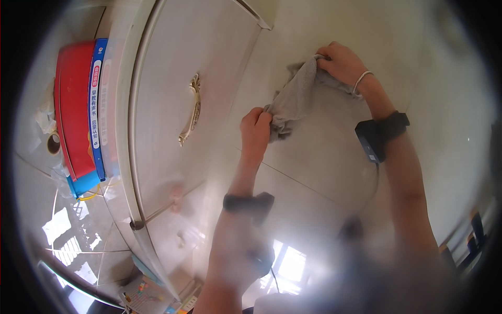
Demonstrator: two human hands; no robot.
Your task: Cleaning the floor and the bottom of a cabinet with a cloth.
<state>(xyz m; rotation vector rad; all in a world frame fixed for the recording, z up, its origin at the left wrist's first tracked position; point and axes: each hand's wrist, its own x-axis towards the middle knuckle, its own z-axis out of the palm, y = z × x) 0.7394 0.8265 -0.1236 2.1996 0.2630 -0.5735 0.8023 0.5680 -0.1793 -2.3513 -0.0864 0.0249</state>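
A rumpled grey cloth (297, 94) is stretched between my two hands over pale, glossy floor tiles (308, 178). My left hand (255, 125) has its fingers closed on the lower left end of the cloth. Higher up and to the right, my right hand (342, 65) grips the cloth's other end, with a white cord bracelet at the wrist. A dark device with a cable is strapped to each forearm. The lower middle of the picture is blurred and washed out by glare.
A pale cabinet (162, 104) with an ornate handle (191, 110) runs along the left. Beside it stand a red box (73, 110) and a blue-spined book (97, 104). Colourful printed items (141, 293) lie at lower left. Dark bars (476, 230) show at the right edge.
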